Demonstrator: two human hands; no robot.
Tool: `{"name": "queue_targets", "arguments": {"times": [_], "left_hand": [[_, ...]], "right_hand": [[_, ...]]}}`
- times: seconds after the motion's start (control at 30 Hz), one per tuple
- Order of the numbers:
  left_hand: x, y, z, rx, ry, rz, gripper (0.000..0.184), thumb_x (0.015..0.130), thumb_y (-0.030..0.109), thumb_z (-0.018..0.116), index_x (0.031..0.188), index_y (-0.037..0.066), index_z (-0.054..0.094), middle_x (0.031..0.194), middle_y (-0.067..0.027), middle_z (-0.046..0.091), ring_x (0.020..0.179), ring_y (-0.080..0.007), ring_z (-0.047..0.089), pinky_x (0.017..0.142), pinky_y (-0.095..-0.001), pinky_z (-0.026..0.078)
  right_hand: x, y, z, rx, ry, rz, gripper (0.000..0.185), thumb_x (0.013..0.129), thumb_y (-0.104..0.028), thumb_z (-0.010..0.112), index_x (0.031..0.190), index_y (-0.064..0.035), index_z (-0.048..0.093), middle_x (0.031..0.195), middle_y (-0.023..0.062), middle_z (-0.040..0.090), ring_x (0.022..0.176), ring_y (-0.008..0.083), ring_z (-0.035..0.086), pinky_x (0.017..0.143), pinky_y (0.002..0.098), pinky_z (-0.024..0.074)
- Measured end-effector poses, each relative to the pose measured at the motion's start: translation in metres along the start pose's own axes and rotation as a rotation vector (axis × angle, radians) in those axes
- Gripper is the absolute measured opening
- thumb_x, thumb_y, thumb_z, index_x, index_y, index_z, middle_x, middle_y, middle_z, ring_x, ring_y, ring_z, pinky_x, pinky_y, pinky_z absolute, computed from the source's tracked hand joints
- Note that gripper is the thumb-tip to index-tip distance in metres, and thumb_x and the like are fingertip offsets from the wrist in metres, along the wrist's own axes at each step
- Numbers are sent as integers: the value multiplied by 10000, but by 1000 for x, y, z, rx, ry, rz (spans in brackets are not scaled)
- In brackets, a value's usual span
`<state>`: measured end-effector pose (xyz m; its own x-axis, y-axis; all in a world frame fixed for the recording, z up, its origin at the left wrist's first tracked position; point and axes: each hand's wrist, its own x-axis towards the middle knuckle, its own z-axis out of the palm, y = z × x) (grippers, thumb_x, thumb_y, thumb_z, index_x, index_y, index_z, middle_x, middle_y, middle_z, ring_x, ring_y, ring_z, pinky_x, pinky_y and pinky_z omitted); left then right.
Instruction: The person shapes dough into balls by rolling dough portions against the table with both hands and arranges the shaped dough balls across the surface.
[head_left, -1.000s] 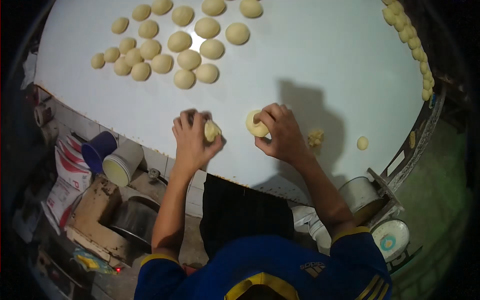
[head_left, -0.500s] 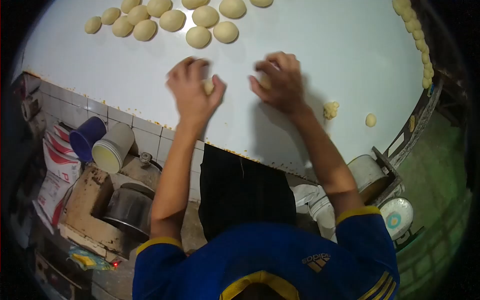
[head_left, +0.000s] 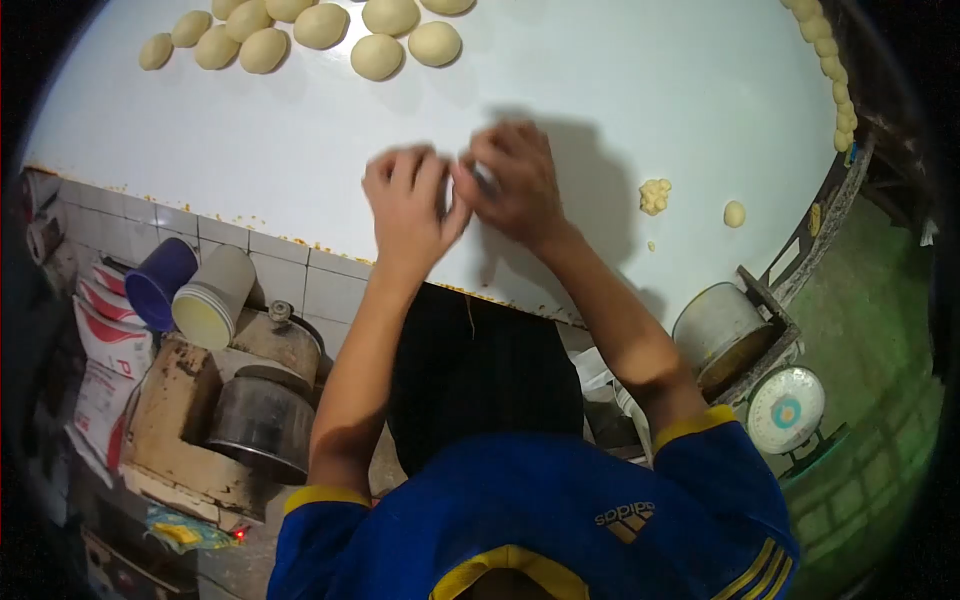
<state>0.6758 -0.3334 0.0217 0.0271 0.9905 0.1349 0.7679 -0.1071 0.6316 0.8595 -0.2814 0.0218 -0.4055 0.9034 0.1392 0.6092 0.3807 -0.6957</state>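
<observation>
On the white tabletop [head_left: 330, 150], my left hand [head_left: 415, 205] is curled palm-down near the front edge. My right hand [head_left: 515, 185] is cupped beside it, thumb side close to the left hand's fingers; whether they touch I cannot tell. The dough balls seen under both hands a moment ago are now hidden by the fingers, and none lies loose where they were. Several smooth, pale dough balls [head_left: 377, 57] sit beyond my hands. To the right are a lumpy cluster of dough bits [head_left: 655, 197], a tiny crumb and a small single dough ball [head_left: 735, 214].
A row of small dough pieces [head_left: 830, 68] lines the table's far right edge. Below are a purple bucket [head_left: 160, 285], a pale bucket [head_left: 215, 295], a stove with a metal pot [head_left: 262, 420], a large pot [head_left: 720, 325] and a dial scale [head_left: 787, 410].
My hands have come together from well apart, the right moving left and the left slightly right. The dough under them has gone out of sight. The view has shifted a little.
</observation>
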Motion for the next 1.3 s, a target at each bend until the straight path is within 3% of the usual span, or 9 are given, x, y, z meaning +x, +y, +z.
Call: {"name": "queue_targets", "arguments": {"times": [0.2, 0.37, 0.53, 0.7, 0.73, 0.9, 1.0, 1.13, 1.3], "left_hand": [[24, -65, -42, 252, 45, -58, 386, 860, 306, 921, 1135, 100, 744, 1139, -114, 698, 1139, -385, 590, 988, -541, 444], [5, -3, -3, 124, -39, -21, 286, 906, 284, 859, 1129, 131, 767, 1187, -94, 709, 1210, -388, 602, 1049, -556, 471], [2, -64, -48, 228, -41, -54, 272, 873, 273, 912, 1075, 149, 778, 1152, -68, 702, 1132, -370, 603, 926, -516, 470], [33, -16, 3, 159, 7, -63, 285, 898, 321, 831, 1094, 133, 744, 1184, -102, 697, 1141, -398, 578, 969, -539, 458], [9, -10, 2, 84, -7, -36, 301, 883, 289, 858, 1123, 140, 754, 1216, -107, 715, 1159, -393, 598, 990, -525, 464], [-3, -69, -43, 187, -70, -55, 296, 858, 252, 914, 1060, 108, 753, 1107, -76, 713, 1063, -358, 599, 952, -510, 471], [53, -41, -11, 160, 95, -6, 269, 885, 269, 867, 1065, 121, 733, 1111, -83, 707, 1062, -368, 584, 936, -516, 470], [-8, -6, -5, 57, -12, 48, 258, 898, 256, 871, 1097, 132, 761, 1149, -93, 717, 1122, -384, 624, 974, -510, 488], [26, -65, -35, 191, 29, -28, 234, 884, 236, 878, 1019, 123, 725, 1046, -77, 693, 1013, -362, 601, 925, -510, 469]], "right_hand": [[1, 62, -45, -370, -7, -7, 207, 928, -275, 880, 928, -157, 710, 1059, 42, 722, 1029, 316, 654, 920, 509, 509], [-1, 0, -2, -114, 15, 25, 195, 933, -293, 893, 926, -165, 747, 1079, 48, 726, 1069, 314, 687, 962, 509, 526], [-22, 65, -49, -286, -65, 12, 203, 944, -277, 886, 881, -159, 734, 1009, 31, 715, 988, 306, 664, 904, 493, 508], [26, 13, 6, -56, 103, 0, 214, 934, -300, 874, 873, -150, 734, 985, 47, 722, 958, 332, 653, 893, 492, 508], [3, -1, 3, -41, 28, 54, 187, 886, -205, 914, 916, -137, 741, 1028, 40, 731, 1004, 306, 673, 945, 471, 487], [-19, 63, -39, -283, -2, -128, 193, 898, -246, 904, 866, -167, 730, 963, 44, 706, 931, 310, 635, 832, 496, 491], [45, 46, -8, -208, 151, -74, 220, 931, -281, 875, 854, -166, 704, 970, 52, 702, 972, 307, 653, 870, 505, 499], [-11, 7, -3, -64, 16, 20, 215, 925, -309, 893, 886, -171, 732, 1026, 46, 728, 1016, 306, 682, 966, 498, 530], [13, 58, -37, -248, 50, -53, 201, 909, -258, 900, 861, -150, 738, 973, 37, 719, 953, 308, 657, 905, 479, 503]]}}
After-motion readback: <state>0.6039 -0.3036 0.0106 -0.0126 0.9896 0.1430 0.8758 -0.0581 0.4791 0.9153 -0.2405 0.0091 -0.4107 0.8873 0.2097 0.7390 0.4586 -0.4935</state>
